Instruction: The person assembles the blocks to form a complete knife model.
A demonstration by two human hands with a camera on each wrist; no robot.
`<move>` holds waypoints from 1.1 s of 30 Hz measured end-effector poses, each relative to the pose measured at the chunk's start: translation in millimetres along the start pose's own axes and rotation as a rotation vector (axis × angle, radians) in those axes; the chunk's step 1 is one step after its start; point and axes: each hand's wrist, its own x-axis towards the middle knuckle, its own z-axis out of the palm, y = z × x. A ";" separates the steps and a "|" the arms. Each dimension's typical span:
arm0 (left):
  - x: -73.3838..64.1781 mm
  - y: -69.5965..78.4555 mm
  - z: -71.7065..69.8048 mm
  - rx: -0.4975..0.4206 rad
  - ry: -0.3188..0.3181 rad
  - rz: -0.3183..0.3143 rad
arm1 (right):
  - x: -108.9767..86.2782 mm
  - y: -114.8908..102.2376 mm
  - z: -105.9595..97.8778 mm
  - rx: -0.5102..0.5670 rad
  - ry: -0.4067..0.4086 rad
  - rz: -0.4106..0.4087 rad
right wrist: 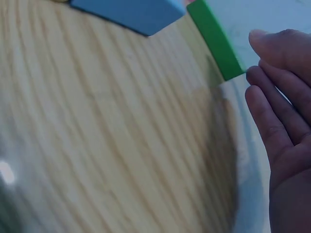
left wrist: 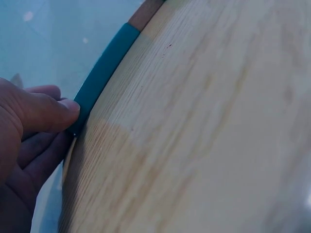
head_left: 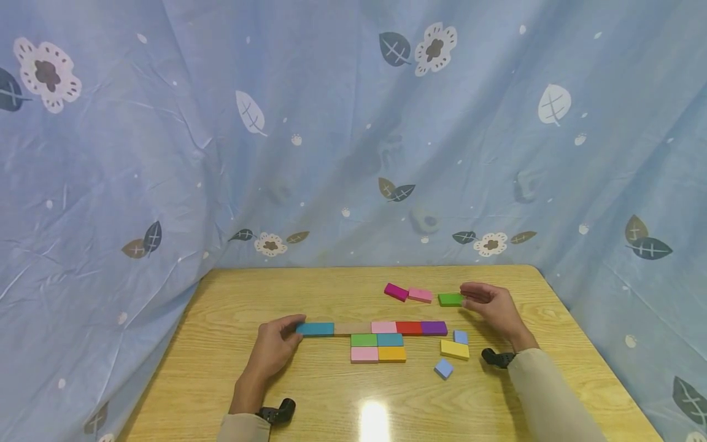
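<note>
My left hand [head_left: 276,345] is at the left end of a row of flat blocks. Its thumb and fingers pinch the end of a blue block [head_left: 315,329], which appears teal in the left wrist view. To the right, the row runs through a bare-wood block [head_left: 352,328], a pink one [head_left: 383,327], a red one [head_left: 409,328] and a purple one [head_left: 434,328]. My right hand [head_left: 495,307] hovers at the right end of a green block [head_left: 450,300], fingers fairly straight. The right wrist view shows a small gap between fingertips and that block.
Below the row sit another green block [head_left: 364,340], a second blue one [head_left: 390,339], a pink one [head_left: 364,354] and an orange one [head_left: 392,354]. Magenta [head_left: 396,291] and pink [head_left: 420,295] blocks lie behind. Right: yellow block [head_left: 455,350], light-blue pieces [head_left: 444,369]. A curtain [head_left: 342,153] hangs behind.
</note>
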 end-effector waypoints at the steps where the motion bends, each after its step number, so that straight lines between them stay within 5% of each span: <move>1: 0.2 0.0 0.1 0.000 -0.001 -0.002 | 0.9 1.2 0.9 -0.007 0.003 -0.004; 12: 0.6 2.6 -0.2 0.001 -0.004 -0.005 | 4.7 7.6 7.8 -0.058 0.026 -0.040; 20: 1.2 1.7 0.5 -0.009 -0.005 -0.012 | 0.3 7.4 13.1 -0.160 0.122 0.017; 33: 2.0 3.7 -2.4 0.001 -0.014 -0.015 | -52.6 -17.5 27.5 -0.065 0.267 0.018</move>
